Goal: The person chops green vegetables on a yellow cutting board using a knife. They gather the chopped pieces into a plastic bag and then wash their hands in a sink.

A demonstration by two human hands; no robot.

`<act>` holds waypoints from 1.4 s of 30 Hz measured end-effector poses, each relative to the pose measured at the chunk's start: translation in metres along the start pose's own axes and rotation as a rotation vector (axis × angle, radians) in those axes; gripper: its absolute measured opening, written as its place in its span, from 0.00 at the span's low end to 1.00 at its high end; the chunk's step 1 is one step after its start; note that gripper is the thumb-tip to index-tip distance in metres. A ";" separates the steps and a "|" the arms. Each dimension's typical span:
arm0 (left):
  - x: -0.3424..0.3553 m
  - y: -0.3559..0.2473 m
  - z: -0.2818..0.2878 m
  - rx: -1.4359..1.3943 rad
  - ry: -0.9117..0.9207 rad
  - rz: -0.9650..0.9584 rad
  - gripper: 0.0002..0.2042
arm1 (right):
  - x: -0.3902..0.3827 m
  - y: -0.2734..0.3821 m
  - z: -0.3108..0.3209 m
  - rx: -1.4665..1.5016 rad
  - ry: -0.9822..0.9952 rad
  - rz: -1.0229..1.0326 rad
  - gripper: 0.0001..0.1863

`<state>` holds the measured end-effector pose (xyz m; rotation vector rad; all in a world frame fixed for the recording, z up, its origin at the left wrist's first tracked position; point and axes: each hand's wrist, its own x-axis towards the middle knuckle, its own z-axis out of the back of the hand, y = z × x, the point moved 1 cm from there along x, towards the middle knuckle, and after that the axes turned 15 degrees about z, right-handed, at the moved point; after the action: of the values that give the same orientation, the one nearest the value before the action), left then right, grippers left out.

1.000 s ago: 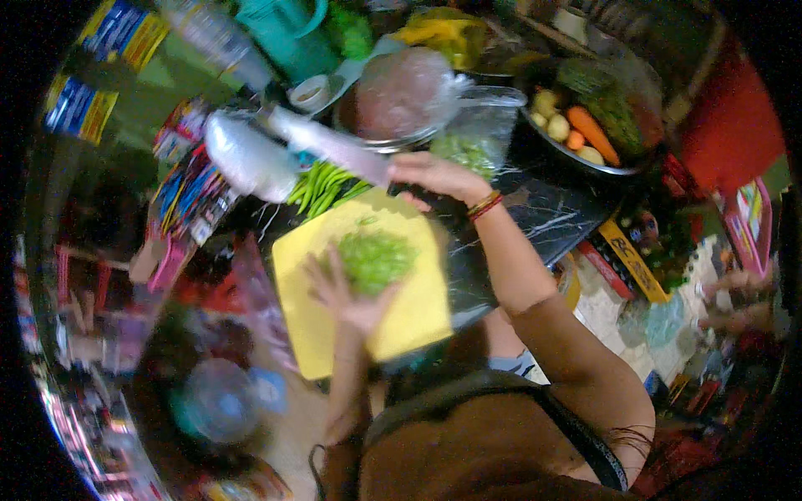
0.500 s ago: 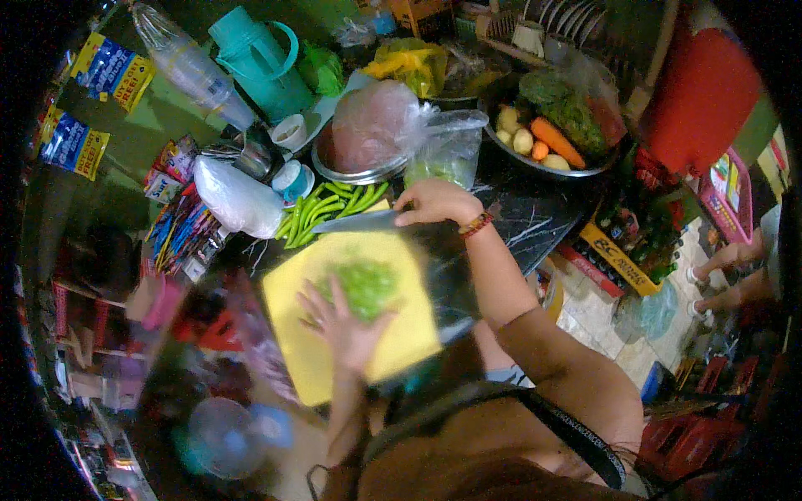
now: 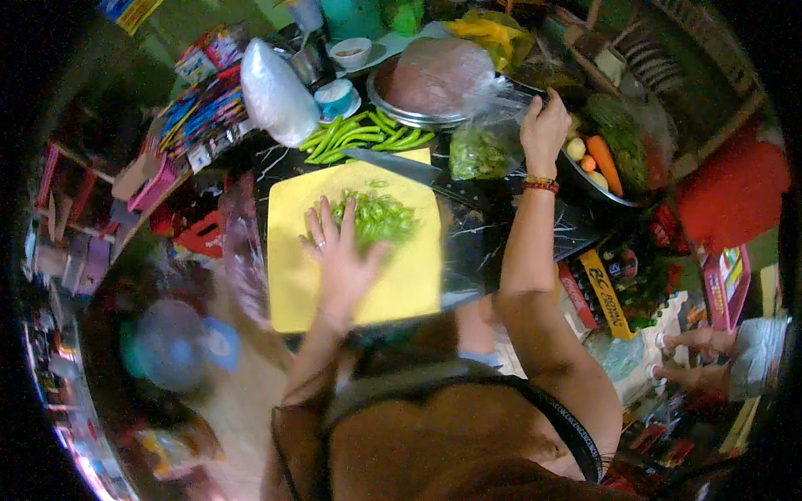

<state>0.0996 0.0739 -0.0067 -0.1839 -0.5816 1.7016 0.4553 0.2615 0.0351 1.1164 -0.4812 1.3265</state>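
My left hand (image 3: 341, 263) lies spread on the yellow cutting board (image 3: 292, 292), at the near left edge of a heap of chopped green chillies (image 3: 388, 219). Across the board's far edge rests a knife (image 3: 394, 165), its handle toward the right, with neither hand on it. My right hand (image 3: 547, 134) is raised beside the loose mouth of a clear plastic bag (image 3: 484, 152) with green pieces in it. Its thumb and forefinger look apart; whether they touch the plastic is unclear. Whole green chillies (image 3: 355, 136) are piled beyond the board.
Behind the bag stands a metal bowl (image 3: 418, 118) topped by a plastic-wrapped pinkish mass (image 3: 443, 75). At right, another metal bowl (image 3: 618, 199) holds a carrot (image 3: 605, 164), potatoes and greens. A white plastic bundle (image 3: 271, 96) and a small cup (image 3: 334, 98) stand at far left.
My right hand has let go of the knife and moved right, to the plastic bag. The knife stays at the board's far edge. The view has turned; my left hand remains by the chopped chillies.
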 end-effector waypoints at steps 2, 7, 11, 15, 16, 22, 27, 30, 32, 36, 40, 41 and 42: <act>0.000 0.002 0.001 -0.055 0.005 0.006 0.42 | 0.003 0.000 -0.001 -0.192 0.267 -0.091 0.25; 0.003 0.007 -0.001 -0.112 0.028 -0.002 0.43 | 0.017 0.008 0.004 -0.428 0.662 0.068 0.28; -0.002 -0.002 0.004 -0.003 0.029 0.007 0.50 | 0.043 0.005 0.015 0.120 0.770 -0.056 0.32; -0.005 -0.008 0.008 0.032 0.019 -0.001 0.56 | 0.057 0.066 0.024 1.016 0.435 -0.493 0.26; -0.006 -0.010 0.010 0.039 0.022 -0.004 0.57 | 0.059 0.086 0.030 1.158 0.324 -0.521 0.23; -0.007 -0.011 0.010 0.030 -0.037 -0.003 0.49 | 0.080 0.140 0.027 1.167 0.504 -0.059 0.09; 0.016 0.008 0.016 -0.319 -0.312 -0.047 0.30 | 0.014 0.150 -0.013 1.269 0.389 -0.207 0.09; 0.048 -0.001 0.024 -0.821 -0.138 0.155 0.24 | -0.034 0.128 -0.046 1.478 0.469 -0.409 0.13; 0.068 -0.006 0.034 -0.993 0.021 0.303 0.23 | -0.053 0.145 -0.040 1.565 0.467 -0.556 0.14; 0.115 -0.058 0.042 -0.659 0.289 0.378 0.19 | -0.072 0.141 -0.029 1.627 0.569 -0.609 0.15; 0.134 -0.071 0.000 -0.546 0.313 0.140 0.25 | -0.076 0.138 -0.029 1.802 0.614 -0.519 0.12; 0.137 -0.068 -0.011 -0.654 0.339 0.130 0.19 | -0.074 0.135 -0.030 1.854 0.571 -0.567 0.11; 0.143 -0.064 -0.017 -0.871 0.477 0.183 0.16 | -0.072 0.137 -0.030 1.906 0.526 -0.625 0.11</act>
<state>0.1312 0.2216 0.0370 -1.2549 -0.9221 1.3967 0.3028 0.2310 0.0124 1.9426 1.7802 1.1760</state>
